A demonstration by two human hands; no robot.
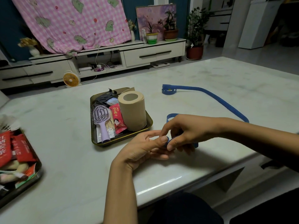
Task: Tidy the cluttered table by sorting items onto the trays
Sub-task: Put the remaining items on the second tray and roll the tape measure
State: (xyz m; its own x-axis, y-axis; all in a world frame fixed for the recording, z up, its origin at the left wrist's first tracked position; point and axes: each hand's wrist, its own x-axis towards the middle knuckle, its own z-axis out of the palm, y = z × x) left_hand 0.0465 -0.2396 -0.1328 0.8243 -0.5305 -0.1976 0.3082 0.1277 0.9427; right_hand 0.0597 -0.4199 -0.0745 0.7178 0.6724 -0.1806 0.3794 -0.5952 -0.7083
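Far left: dark metal tray (40,168) of red snack packets (21,147). Centre: gold-rimmed rectangular tray (121,140) bearing a brown paper roll (132,113). Left hand (142,147) and right hand (186,130) pinch the coiled end of a blue flexible measuring tape (226,103) between their fingers (163,140), its free length trailing over the pale surface (64,110). A slackened pinch could let the coil spring open.
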